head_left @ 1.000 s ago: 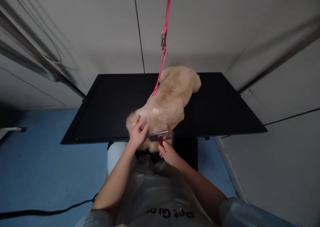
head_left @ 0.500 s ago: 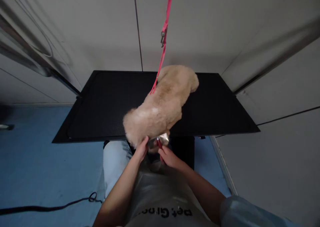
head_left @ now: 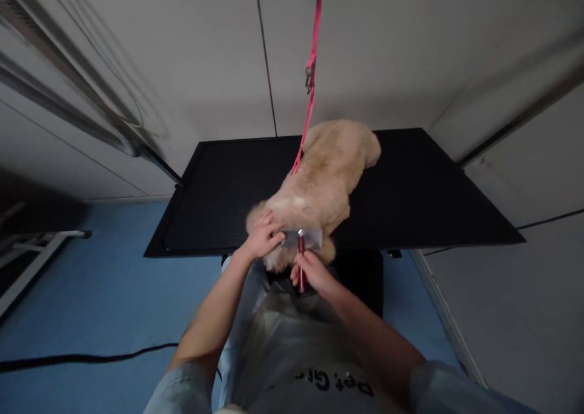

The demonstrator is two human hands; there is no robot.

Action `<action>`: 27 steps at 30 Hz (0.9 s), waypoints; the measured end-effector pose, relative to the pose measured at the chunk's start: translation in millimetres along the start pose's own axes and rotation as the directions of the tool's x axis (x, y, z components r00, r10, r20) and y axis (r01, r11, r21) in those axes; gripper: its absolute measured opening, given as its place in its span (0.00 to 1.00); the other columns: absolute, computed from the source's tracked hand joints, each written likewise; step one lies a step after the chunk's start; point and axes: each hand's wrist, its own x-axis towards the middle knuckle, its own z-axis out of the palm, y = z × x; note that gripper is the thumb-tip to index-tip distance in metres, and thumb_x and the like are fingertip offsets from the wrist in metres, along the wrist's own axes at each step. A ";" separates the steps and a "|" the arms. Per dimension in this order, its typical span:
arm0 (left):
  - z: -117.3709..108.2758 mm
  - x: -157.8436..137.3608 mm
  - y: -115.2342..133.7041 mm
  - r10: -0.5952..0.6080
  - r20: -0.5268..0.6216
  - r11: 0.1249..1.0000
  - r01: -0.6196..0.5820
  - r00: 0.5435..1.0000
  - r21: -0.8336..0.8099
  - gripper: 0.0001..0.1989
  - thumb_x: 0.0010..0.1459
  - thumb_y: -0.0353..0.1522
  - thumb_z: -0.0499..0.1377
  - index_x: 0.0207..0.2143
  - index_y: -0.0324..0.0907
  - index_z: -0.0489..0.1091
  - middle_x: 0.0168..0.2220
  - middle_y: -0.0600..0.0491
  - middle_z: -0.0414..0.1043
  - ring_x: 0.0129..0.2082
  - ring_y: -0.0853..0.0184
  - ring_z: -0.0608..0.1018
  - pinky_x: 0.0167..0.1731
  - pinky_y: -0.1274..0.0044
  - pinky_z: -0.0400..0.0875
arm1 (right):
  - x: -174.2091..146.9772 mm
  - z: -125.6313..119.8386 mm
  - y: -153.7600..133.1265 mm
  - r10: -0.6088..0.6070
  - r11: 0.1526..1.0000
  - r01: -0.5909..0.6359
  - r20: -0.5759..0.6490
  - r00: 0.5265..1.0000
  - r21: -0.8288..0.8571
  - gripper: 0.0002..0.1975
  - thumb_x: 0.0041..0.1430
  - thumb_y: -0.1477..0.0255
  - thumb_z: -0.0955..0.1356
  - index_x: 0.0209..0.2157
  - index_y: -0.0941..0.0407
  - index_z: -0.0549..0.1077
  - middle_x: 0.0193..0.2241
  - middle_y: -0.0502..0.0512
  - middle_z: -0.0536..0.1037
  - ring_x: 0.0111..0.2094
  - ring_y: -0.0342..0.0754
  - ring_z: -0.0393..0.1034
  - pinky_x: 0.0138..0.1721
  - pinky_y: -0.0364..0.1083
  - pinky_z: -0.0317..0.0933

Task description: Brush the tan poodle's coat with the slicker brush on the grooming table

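Observation:
A cream, fluffy dog (head_left: 326, 183) lies or stands diagonally on the black grooming table (head_left: 207, 195), its near end at the front edge. My left hand (head_left: 264, 236) rests on the fur of that near end, fingers stretched out over it. Wrapped round the red handle of a slicker brush (head_left: 301, 244) are the fingers of my right hand (head_left: 311, 270). The brush's wide silvery head lies against the fur beside my left thumb; its pins are hidden. The dog's face is not visible.
A pink leash (head_left: 316, 25) with a metal clip hangs from above to a loop at the dog's neck or back. Metal poles rise at both table ends. A black cable (head_left: 86, 358) crosses the blue floor, and a white metal frame (head_left: 39, 262) stands left.
My left hand has moved up from under the dog's near end onto the top of it. The brush has turned, its handle now pointing towards me. The view has shifted left.

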 end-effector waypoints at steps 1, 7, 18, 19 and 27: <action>3.8 8.6 -10.7 -0.018 0.015 1.000 0.018 1.000 0.023 0.19 0.58 0.42 0.56 0.44 0.39 0.77 0.55 0.41 0.67 0.61 0.51 0.62 0.60 0.58 0.54 | -5.0 9.0 15.0 0.079 0.997 -0.079 0.067 0.995 -0.009 0.17 0.57 0.54 0.62 0.33 0.53 0.58 0.16 0.44 0.72 0.16 0.43 0.66 0.17 0.39 0.55; 17.1 47.9 -24.9 -0.006 -0.019 1.000 0.006 1.000 0.002 0.15 0.56 0.41 0.59 0.32 0.38 0.76 0.34 0.48 0.71 0.40 0.61 0.72 0.44 0.71 0.67 | -40.4 21.1 49.8 0.303 0.953 -0.276 0.357 0.884 -0.126 0.12 0.58 0.60 0.64 0.34 0.55 0.63 0.20 0.48 0.76 0.13 0.40 0.63 0.17 0.38 0.52; 8.1 59.2 -18.2 -0.073 0.010 0.991 0.073 0.997 -0.108 0.21 0.62 0.45 0.49 0.26 0.40 0.70 0.29 0.51 0.71 0.33 0.66 0.72 0.38 0.74 0.68 | -23.7 55.6 72.3 0.348 0.922 -0.388 0.419 0.838 0.009 0.21 0.53 0.53 0.67 0.36 0.56 0.62 0.30 0.56 0.78 0.22 0.46 0.72 0.26 0.46 0.62; 5.4 51.2 -19.8 -0.075 -0.005 0.988 0.074 0.997 -0.137 0.24 0.64 0.45 0.44 0.30 0.40 0.72 0.32 0.49 0.72 0.36 0.64 0.73 0.42 0.73 0.68 | -24.2 55.6 74.7 0.301 0.939 -0.342 0.386 0.872 0.041 0.22 0.52 0.53 0.68 0.36 0.56 0.63 0.33 0.57 0.78 0.24 0.47 0.73 0.27 0.46 0.63; 1.7 -27.6 -29.5 0.010 -0.035 0.993 -0.014 0.999 -0.114 0.40 0.45 0.53 0.64 0.54 0.38 0.65 0.58 0.38 0.61 0.59 0.49 0.64 0.58 0.60 0.59 | -9.1 53.2 84.4 0.418 0.892 -0.452 0.367 0.831 0.010 0.21 0.52 0.54 0.69 0.34 0.57 0.64 0.25 0.52 0.76 0.26 0.47 0.73 0.31 0.47 0.63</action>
